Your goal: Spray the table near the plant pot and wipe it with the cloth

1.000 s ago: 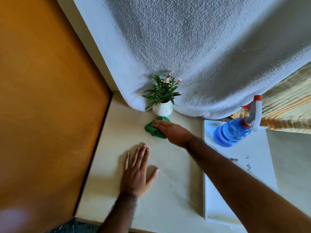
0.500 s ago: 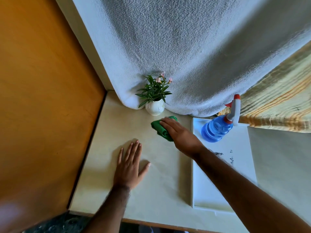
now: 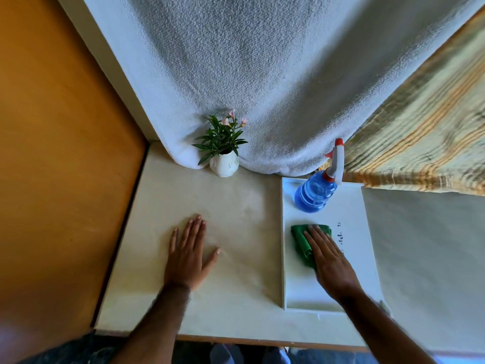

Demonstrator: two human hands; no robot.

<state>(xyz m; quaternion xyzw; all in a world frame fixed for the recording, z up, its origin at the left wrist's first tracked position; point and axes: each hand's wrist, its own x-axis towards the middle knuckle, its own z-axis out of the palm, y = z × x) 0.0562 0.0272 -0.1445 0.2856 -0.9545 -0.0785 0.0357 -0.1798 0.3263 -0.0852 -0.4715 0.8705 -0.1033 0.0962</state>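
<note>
A small white plant pot (image 3: 224,166) with green leaves and pink flowers stands at the back of the cream table (image 3: 236,206). A folded green cloth (image 3: 300,240) lies on the white tray (image 3: 354,206) to the right. My right hand (image 3: 332,261) rests flat on the cloth, fingers extended and pressing it down. My left hand (image 3: 189,256) lies flat on the table, fingers apart, holding nothing. A blue spray bottle (image 3: 315,193) with a white and red trigger stands at the tray's far end.
A white towel (image 3: 262,88) hangs down behind the pot and touches the table. An orange wall (image 3: 52,153) borders the table on the left. A striped yellow fabric (image 3: 425,143) hangs at the right. The table's front edge (image 3: 262,340) runs close to my body.
My right hand has carried the green cloth from beside the plant pot rightward onto the white tray. My left hand stays flat on the table. The camera view has shifted.
</note>
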